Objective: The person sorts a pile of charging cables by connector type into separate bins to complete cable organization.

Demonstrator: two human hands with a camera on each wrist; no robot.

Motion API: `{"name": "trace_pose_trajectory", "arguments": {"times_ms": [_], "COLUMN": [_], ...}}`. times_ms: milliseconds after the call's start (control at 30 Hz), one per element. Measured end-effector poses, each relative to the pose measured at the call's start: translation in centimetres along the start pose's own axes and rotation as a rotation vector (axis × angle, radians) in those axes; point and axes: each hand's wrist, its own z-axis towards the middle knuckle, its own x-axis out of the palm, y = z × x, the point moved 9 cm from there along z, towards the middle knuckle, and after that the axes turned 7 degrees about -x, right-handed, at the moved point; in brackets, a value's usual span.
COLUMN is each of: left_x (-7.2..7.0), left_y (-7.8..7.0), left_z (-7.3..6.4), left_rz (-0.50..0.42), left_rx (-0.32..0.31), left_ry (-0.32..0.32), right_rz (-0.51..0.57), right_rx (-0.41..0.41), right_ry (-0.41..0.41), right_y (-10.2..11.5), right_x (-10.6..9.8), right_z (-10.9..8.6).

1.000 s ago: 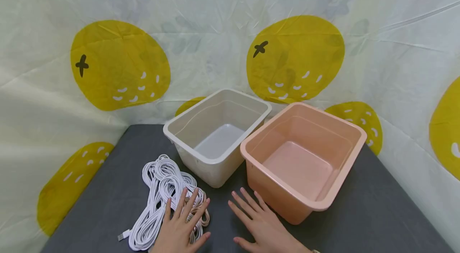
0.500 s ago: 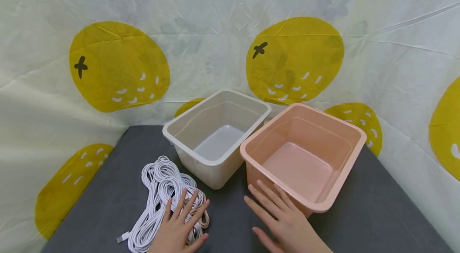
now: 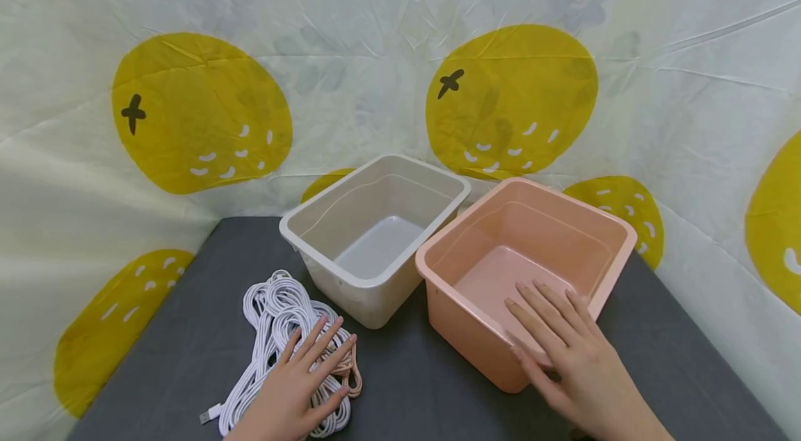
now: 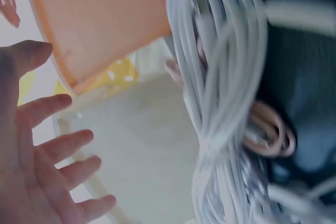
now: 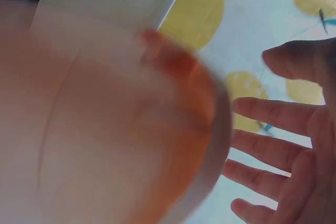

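Observation:
My left hand [image 3: 300,382], fingers straight and spread, hovers over a heap of coiled white USB cables [image 3: 253,378] at the front left; it holds nothing. In the left wrist view the looped white cables [image 4: 220,61] show beside the spread fingers [image 4: 79,145]. A small beige-pink coiled cable [image 3: 352,375] lies at the heap's right edge. My right hand [image 3: 585,371] is over the near rim of the salmon-pink plastic basin [image 3: 459,337], fingers extended and apart, gripping nothing. The right wrist view has those fingers [image 5: 273,148] close by the basin rim [image 5: 223,129].
A greyish-beige basin [image 3: 375,302] stands behind the cables, its rim meeting the pink basin's left corner. A USB plug [image 3: 211,414] sticks out at the heap's lower left. Dark grey cloth [image 3: 188,350] covers the table; a curtain [image 3: 357,93] with yellow fruit prints hangs behind.
My right hand has moved right and up, from the cloth beside the pink basin to over its near rim. The left hand has shifted slightly left and stays above the cables.

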Motion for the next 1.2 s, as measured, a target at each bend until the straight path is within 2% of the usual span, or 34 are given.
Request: {"name": "trace_pose_trajectory", "arguments": {"times_ms": [133,267,400,600,767,1033,1100,1200], "left_x": [-0.7,-0.9,-0.5,0.9,0.9,0.2,0.5,1.4], "left_y": [0.9,2.3,4.1,6.4,6.6,6.9,7.0,6.8], "left_z": [0.3,0.6,0.7,0.7,0.5,0.8,0.6,0.2], "left_rz": [-0.02,-0.048,-0.083,-0.059,0.01,0.058,0.068,0.092], "left_rx": [0.054,0.075,0.062,0.013,0.039,0.086,0.122,0.21], "left_ry": [-0.05,-0.061,-0.049,0.033,0.057,0.08,0.104,0.149], "right_rz": [0.009,0.036,0.055,0.084,0.105,0.139,0.135,0.123], "right_rx": [0.024,0.044,0.039,0.068,0.094,0.081,0.069,0.038], "right_ry": [-0.002,0.019,0.018,0.085,0.142,0.168,0.173,0.171], "right_y": [-1.9,-3.3,-3.9,-4.7,-5.0,-5.2,-5.1,-4.9], "right_x": [-0.4,-0.4,-0.2,1.5,2.7,3.7,3.9,4.0], "right_z": [-0.6,-1.1,-1.3,-1.5,-1.9,-2.1,-2.1,-2.1]}}
